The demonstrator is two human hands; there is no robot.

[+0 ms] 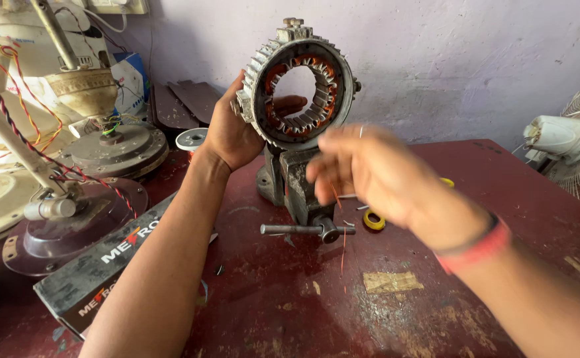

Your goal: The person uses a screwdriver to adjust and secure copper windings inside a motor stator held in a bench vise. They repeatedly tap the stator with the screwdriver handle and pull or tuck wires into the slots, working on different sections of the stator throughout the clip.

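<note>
Stator [301, 85] upright on top of vise [296, 185]. Left hand [233, 132] grips stator's left rim, fingers wrapped through the bore. Right hand [376, 176] in front of vise, blurred, fingers loosely curled; copper wire [343, 248] hangs below it, grip unclear.

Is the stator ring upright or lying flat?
Upright: the stator ring stands on edge atop the bench vise, bore facing the camera, left hand steadying its rim.

Scuffed dark-red table [502, 199], stained lilac plaster wall [449, 59] behind — soft, even daylight, white table fan [578, 149] at right
</note>
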